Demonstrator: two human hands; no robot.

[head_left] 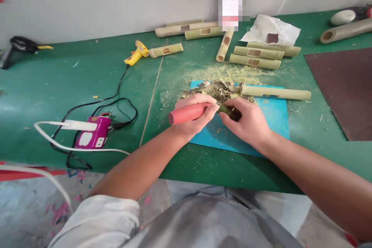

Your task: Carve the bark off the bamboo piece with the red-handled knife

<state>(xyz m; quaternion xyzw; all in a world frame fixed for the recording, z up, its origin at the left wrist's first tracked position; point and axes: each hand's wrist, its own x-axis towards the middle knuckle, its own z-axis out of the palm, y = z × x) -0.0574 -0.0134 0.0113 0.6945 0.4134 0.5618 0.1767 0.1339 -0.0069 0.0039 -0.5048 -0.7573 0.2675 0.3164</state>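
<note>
My left hand is wrapped round a tool with a thick red handle; its working end is mostly hidden by my fingers. A short dark green bamboo piece lies between the thumb and fingers of my right hand, close to the tool's tip. Both hands are above a blue mat. Just behind them is a heap of bark-like shavings. A pale bamboo tube with a notch cut in it rests across the mat's back right edge.
Several bamboo tubes with cut windows lie at the back, near a white plastic bag. On the left are a yellow glue gun, a purple power adapter and loose cables. A dark brown sheet covers the right side.
</note>
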